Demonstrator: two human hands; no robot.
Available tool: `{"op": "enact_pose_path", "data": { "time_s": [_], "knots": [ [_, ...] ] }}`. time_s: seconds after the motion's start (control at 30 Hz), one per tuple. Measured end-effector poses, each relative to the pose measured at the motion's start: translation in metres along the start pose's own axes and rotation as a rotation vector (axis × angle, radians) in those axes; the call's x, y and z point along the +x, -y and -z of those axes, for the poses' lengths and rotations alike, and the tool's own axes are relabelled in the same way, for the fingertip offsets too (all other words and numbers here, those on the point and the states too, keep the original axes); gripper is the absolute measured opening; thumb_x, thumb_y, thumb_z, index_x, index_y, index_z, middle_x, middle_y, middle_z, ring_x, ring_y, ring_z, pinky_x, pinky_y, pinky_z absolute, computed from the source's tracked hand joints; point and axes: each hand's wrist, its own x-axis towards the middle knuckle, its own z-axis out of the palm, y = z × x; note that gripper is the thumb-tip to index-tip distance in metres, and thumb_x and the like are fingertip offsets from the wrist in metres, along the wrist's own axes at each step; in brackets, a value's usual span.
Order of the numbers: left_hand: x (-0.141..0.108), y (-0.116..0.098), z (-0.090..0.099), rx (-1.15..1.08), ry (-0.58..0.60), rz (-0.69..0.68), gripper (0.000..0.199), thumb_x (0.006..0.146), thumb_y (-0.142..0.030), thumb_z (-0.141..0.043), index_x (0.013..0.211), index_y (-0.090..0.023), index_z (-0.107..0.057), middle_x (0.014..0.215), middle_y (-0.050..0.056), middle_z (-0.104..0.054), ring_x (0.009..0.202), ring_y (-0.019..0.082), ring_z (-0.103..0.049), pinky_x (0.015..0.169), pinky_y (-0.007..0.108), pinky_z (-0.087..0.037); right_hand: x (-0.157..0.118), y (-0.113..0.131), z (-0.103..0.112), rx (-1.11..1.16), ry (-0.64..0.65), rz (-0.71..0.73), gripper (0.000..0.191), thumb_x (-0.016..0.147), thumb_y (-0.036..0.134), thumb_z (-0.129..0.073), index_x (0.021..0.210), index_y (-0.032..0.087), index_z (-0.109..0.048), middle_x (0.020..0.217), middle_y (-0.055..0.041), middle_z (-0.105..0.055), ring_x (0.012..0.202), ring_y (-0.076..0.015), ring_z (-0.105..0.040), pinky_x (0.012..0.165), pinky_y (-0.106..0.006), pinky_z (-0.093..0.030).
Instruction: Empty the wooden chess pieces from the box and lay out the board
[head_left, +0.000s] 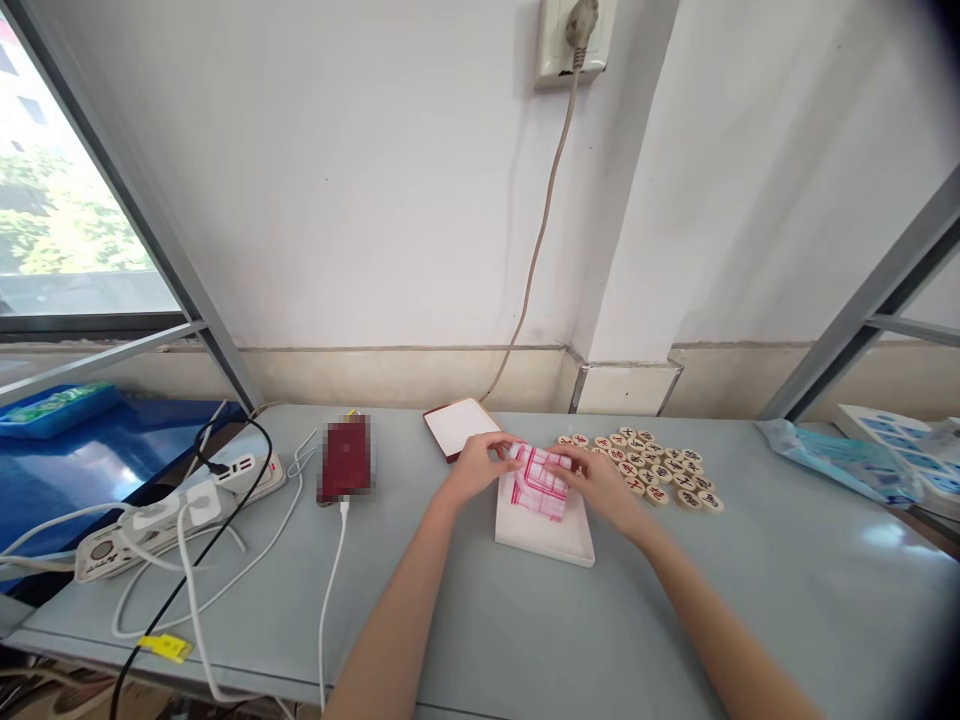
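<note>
My left hand [480, 465] pinches the upper left edge of a folded xiangqi board sheet [541, 484], thin and white with red-pink grid lines. On the sheet's right edge, the fingers of my right hand [596, 482] are closed. Beneath it lies a shallow white box [546, 540], seen from above; the sheet covers part of its inside. Just behind my left hand rests a box lid [459, 427], white inside with a dark red edge. Round xiangqi pieces [651, 464] with red and black characters are spread on the table right behind my right hand.
On the grey table [510, 640] a dark red device [345, 458] is plugged into a white cable. A power strip [180, 515] with tangled cables lies at the left. Blue plastic packaging [840, 465] sits at the right, and a wall socket [574, 40] hangs above.
</note>
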Motion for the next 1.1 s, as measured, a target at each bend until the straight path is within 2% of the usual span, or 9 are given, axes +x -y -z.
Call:
{"op": "enact_pose_path", "data": {
  "time_s": [0.07, 0.13, 0.23, 0.33, 0.43, 0.5, 0.7, 0.87, 1.1],
  "knots": [
    [0.0, -0.004, 0.0, -0.033, -0.051, -0.025, 0.026, 0.07, -0.03, -0.067, 0.091, -0.015, -0.068, 0.089, 0.006, -0.064, 0.08, 0.015, -0.054, 0.077, 0.028, -0.042, -0.002, 0.004, 0.007, -0.024, -0.117, 0.046, 0.025, 0.084, 0.039, -0.046, 0.093, 0.023, -0.063, 0.091, -0.0027, -0.066, 0.072, -0.017, -0.055, 0.064, -0.03, -0.041],
    [-0.001, -0.007, 0.001, -0.039, -0.073, -0.042, 0.019, 0.07, -0.027, -0.065, 0.086, -0.016, -0.068, 0.089, 0.006, -0.065, 0.084, 0.017, -0.055, 0.079, 0.028, -0.042, -0.006, 0.009, 0.013, -0.082, -0.181, 0.125, 0.022, 0.086, 0.034, -0.044, 0.091, 0.024, -0.063, 0.097, -0.0031, -0.064, 0.079, -0.0176, -0.056, 0.065, -0.03, -0.041],
    [-0.002, -0.009, 0.002, 0.036, -0.016, -0.054, 0.012, 0.069, -0.017, -0.063, 0.078, -0.018, -0.07, 0.088, 0.005, -0.064, 0.089, 0.018, -0.054, 0.08, 0.028, -0.04, -0.01, 0.014, 0.018, -0.242, -0.131, 0.253, 0.021, 0.086, 0.026, -0.042, 0.086, 0.026, -0.063, 0.101, -0.0017, -0.062, 0.088, -0.0183, -0.055, 0.069, -0.03, -0.04],
    [-0.003, -0.008, 0.003, 0.157, 0.058, -0.042, 0.022, 0.062, -0.01, -0.062, 0.08, -0.02, -0.071, 0.081, 0.001, -0.061, 0.084, 0.016, -0.051, 0.073, 0.025, -0.038, -0.011, 0.014, 0.016, -0.372, -0.021, 0.338, 0.02, 0.081, 0.018, -0.045, 0.082, 0.025, -0.064, 0.094, -0.002, -0.061, 0.089, -0.0191, -0.054, 0.076, -0.033, -0.039],
    [-0.004, -0.008, 0.004, 0.2, 0.197, 0.003, 0.035, 0.058, -0.009, -0.062, 0.09, -0.022, -0.07, 0.069, -0.003, -0.055, 0.066, 0.01, -0.045, 0.059, 0.022, -0.033, -0.013, 0.015, 0.011, -0.392, 0.066, 0.288, 0.025, 0.077, 0.014, -0.045, 0.084, 0.025, -0.065, 0.091, -0.0024, -0.059, 0.082, -0.0171, -0.055, 0.066, -0.028, -0.039],
    [-0.005, -0.008, 0.004, 0.218, 0.29, 0.042, 0.036, 0.059, -0.01, -0.059, 0.091, -0.021, -0.071, 0.063, -0.004, -0.054, 0.059, 0.008, -0.042, 0.055, 0.021, -0.031, -0.014, 0.016, 0.009, -0.368, 0.114, 0.215, 0.026, 0.077, 0.016, -0.045, 0.088, 0.027, -0.065, 0.091, -0.0019, -0.059, 0.077, -0.0154, -0.055, 0.06, -0.025, -0.038],
    [-0.009, -0.009, 0.01, 0.076, 0.376, 0.185, 0.029, 0.067, -0.02, -0.057, 0.093, -0.016, -0.071, 0.062, 0.001, -0.064, 0.062, 0.012, -0.055, 0.059, 0.021, -0.04, -0.016, 0.019, 0.012, -0.284, 0.307, 0.087, 0.032, 0.077, 0.024, -0.047, 0.101, 0.034, -0.065, 0.095, 0.0001, -0.062, 0.079, -0.0166, -0.056, 0.062, -0.025, -0.038],
    [-0.009, -0.008, 0.012, 0.034, 0.35, 0.176, 0.026, 0.068, -0.029, -0.062, 0.089, -0.016, -0.07, 0.075, 0.004, -0.068, 0.07, 0.014, -0.059, 0.063, 0.022, -0.044, -0.017, 0.022, 0.01, -0.284, 0.388, 0.094, 0.036, 0.077, 0.025, -0.045, 0.106, 0.035, -0.064, 0.092, 0.0008, -0.064, 0.079, -0.0176, -0.056, 0.063, -0.025, -0.037],
    [-0.006, -0.004, 0.003, 0.208, 0.162, 0.024, 0.021, 0.075, -0.036, -0.059, 0.085, -0.021, -0.07, 0.084, 0.001, -0.066, 0.078, 0.014, -0.052, 0.07, 0.024, -0.042, -0.018, 0.013, 0.004, -0.254, 0.427, 0.075, 0.033, 0.075, 0.034, -0.052, 0.105, 0.031, -0.066, 0.095, -0.002, -0.067, 0.085, -0.0211, -0.057, 0.073, -0.03, -0.04]
  ]
}}
